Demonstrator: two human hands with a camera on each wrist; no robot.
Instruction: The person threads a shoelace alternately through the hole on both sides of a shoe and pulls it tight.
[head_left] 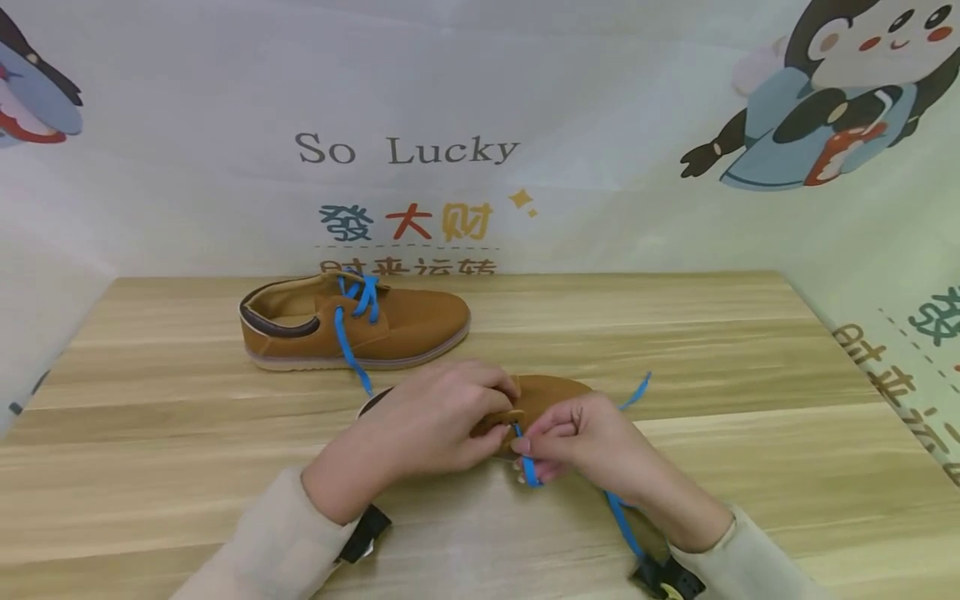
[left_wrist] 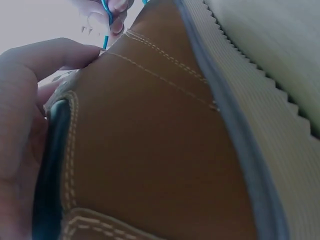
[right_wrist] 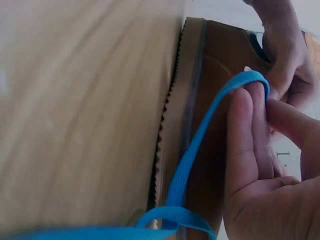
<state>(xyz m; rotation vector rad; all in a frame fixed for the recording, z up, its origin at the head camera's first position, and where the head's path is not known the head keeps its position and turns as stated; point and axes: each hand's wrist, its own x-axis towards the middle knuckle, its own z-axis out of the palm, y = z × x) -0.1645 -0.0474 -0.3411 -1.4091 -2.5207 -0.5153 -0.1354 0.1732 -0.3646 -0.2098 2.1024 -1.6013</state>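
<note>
A brown lace-up shoe [head_left: 551,387] lies on the table with its toe to the right, partly hidden by both hands. My left hand [head_left: 442,421] grips the shoe's upper by the edge of the eyelet flap, thumb and fingers curled round it. My right hand [head_left: 592,442] pinches a blue shoelace [head_left: 530,472] just below an eyelet of that flap. In the right wrist view the shoelace [right_wrist: 192,150] loops over the fingertips and runs down past the sole. From the left wrist, the shoe's stitched brown side [left_wrist: 150,130] fills most of the view.
A second brown shoe [head_left: 427,321] with blue laces stands behind to the left, one lace end hanging towards the nearer shoe. Loose blue lace [head_left: 624,525] trails beside the right forearm. Behind the wooden table [head_left: 150,392] rises a printed white cloth [head_left: 600,225].
</note>
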